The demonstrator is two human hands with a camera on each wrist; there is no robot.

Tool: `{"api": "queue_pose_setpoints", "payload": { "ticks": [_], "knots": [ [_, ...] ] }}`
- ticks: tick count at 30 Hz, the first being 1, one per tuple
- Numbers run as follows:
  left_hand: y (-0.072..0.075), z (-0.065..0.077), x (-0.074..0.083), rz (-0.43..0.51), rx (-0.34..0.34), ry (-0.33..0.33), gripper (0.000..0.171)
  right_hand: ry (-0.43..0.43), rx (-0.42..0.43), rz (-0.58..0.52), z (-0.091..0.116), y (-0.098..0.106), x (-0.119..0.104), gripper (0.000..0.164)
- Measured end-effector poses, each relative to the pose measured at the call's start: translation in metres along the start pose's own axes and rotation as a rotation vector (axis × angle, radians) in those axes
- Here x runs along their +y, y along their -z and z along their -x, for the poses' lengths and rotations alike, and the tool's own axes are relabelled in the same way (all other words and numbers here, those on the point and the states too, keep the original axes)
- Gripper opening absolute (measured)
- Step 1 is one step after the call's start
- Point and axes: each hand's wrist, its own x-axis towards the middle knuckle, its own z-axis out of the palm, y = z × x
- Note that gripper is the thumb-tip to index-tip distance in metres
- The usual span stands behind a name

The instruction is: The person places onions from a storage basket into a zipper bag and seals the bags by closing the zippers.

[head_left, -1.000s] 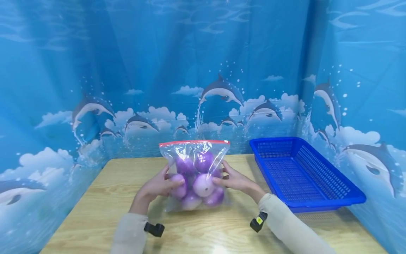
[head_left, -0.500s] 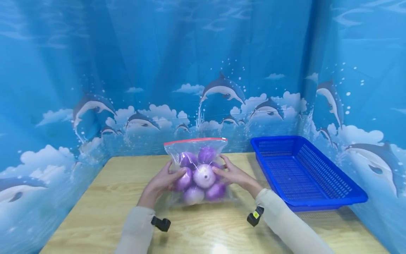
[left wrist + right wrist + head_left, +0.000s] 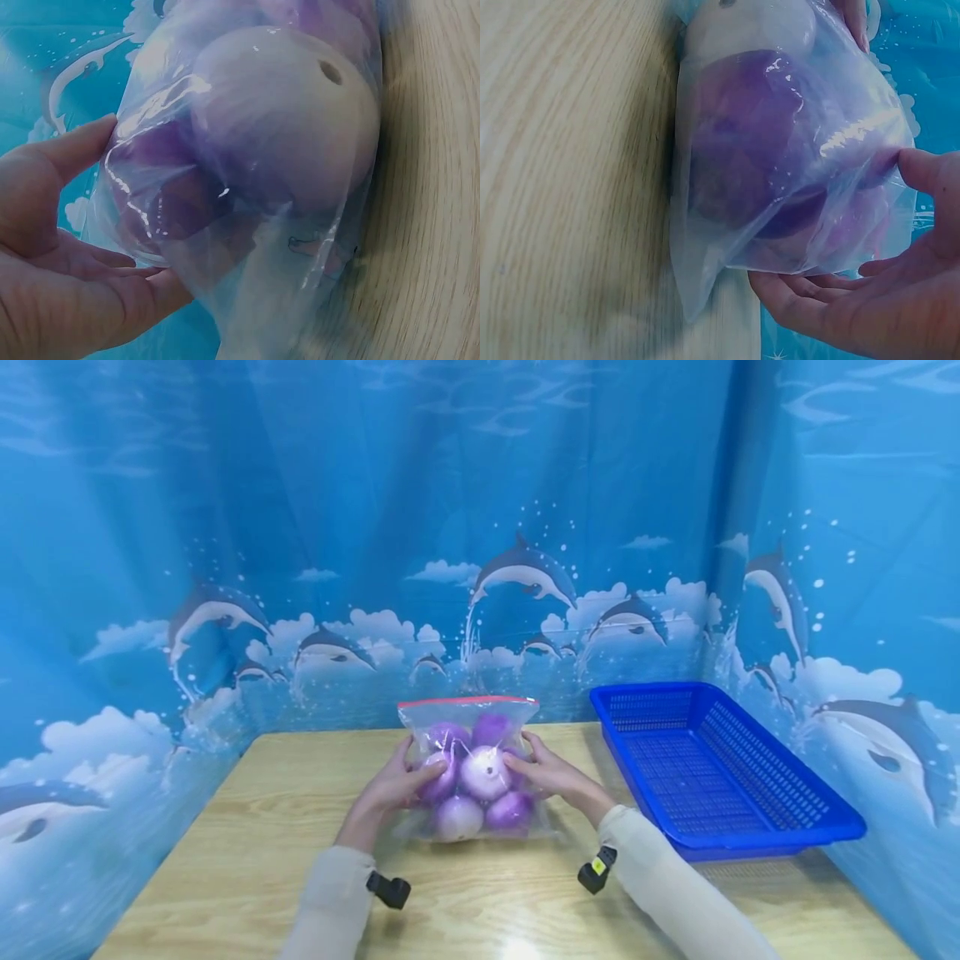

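A clear zip bag (image 3: pixel 468 713) with a red strip (image 3: pixel 450 702) along its top stands on the wooden table. Several round purple-and-white balls fill it; a pale ball (image 3: pixel 487 773) at the front shows a small dark hole. My left hand (image 3: pixel 390 783) grips the bag's left side, thumb in front. From the right, my right hand (image 3: pixel 557 770) grips it the same way. In both wrist views the lower edge of the bag meets or nearly meets the tabletop, and the fingers reach behind the plastic. Parts of the fingers are hidden by the bag.
To the right stands a blue plastic basket (image 3: pixel 693 781) with perforated walls and nothing in it. The wooden table (image 3: pixel 285 827) runs back to a blue dolphin-printed curtain (image 3: pixel 360 510). Black wrist cameras sit on both sleeves.
The bag's lower end has shifted away from me, and its red top edge has levelled after a brief tilt. Both hands moved with it, still gripping. The balls inside have shifted slightly.
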Motion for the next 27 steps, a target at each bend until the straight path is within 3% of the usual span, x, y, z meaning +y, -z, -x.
{"api": "queue_pose_setpoints", "payload": {
  "ticks": [10, 27],
  "knots": [
    [-0.0063, -0.0032, -0.0063, 0.028, 0.022, 0.017, 0.098, -0.033, -0.018, 0.041, -0.0039, -0.0016, 0.0034, 0.087],
    [-0.0083, -0.0058, -0.0097, 0.010, 0.059, 0.037, 0.101, -0.025, -0.041, 0.060, -0.0052, 0.0002, 0.0047, 0.084]
  ]
}}
